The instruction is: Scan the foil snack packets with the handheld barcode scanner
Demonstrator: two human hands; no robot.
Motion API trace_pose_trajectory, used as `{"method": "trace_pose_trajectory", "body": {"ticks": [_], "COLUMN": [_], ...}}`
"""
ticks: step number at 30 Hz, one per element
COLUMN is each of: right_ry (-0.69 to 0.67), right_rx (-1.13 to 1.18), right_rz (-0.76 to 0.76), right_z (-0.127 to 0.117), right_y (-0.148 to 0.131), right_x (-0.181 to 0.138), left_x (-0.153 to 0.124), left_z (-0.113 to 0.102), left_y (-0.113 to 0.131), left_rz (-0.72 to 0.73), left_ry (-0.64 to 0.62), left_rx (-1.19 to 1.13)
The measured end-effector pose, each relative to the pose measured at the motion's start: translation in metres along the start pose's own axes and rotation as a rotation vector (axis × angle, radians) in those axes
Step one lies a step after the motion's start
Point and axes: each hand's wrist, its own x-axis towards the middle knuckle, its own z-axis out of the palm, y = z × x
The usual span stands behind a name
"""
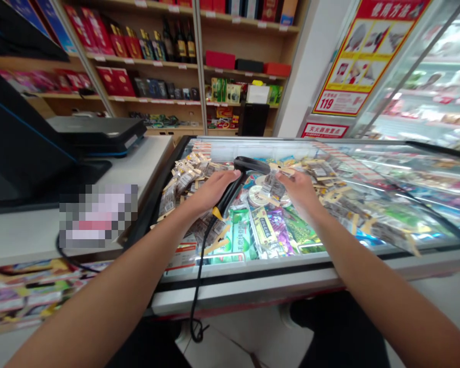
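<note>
My left hand [218,188] is wrapped round the handle of a black barcode scanner [252,164], whose head points to the right. A black cord [201,271] hangs from the handle's yellow-marked end. Close to the scanner head, my right hand [299,191] pinches a small clear packet [273,186] with dark contents and a tan top strip. Both hands are over the glass top of a freezer [253,283]. Similar small packets [184,176] lie in a heap at the left, and more packets [343,204] are spread at the right.
On the left, a white counter [153,163] bears a black monitor or terminal [26,148] and a flat black device [99,130]. Green and purple bags [240,235] show under the glass. Shelves [153,64] with bottles and boxes stand behind; a red and yellow poster [362,61] hangs on the right.
</note>
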Motion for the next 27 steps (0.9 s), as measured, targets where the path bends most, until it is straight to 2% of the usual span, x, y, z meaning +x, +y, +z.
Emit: {"method": "trace_pose_trajectory", "body": {"ticks": [8,20,22,24,27], "right_ry": [-0.021,0.021,0.029,-0.007,-0.175], "right_rx": [-0.057,-0.181,-0.221,-0.288,-0.527], "right_rz": [-0.055,-0.107,-0.096,-0.039,0.041], "right_z": [-0.002,-0.006,-0.016,-0.037,-0.082], "right_y": [-0.004,-0.009,-0.013,-0.016,-0.017], "right_x": [-0.001,-0.001,-0.004,-0.007,-0.011], "left_x": [-0.003,-0.002,-0.002,-0.002,-0.001], "left_z": [0.007,0.001,-0.001,-0.004,-0.009], "left_y": [0.002,0.005,0.010,0.014,0.019], "left_rz": [-0.027,-0.041,-0.048,-0.045,-0.017], "left_ry": [-0.023,0.008,0.038,0.091,0.126], "left_rx": [-0.071,-0.095,-0.133,-0.186,-0.228]}}
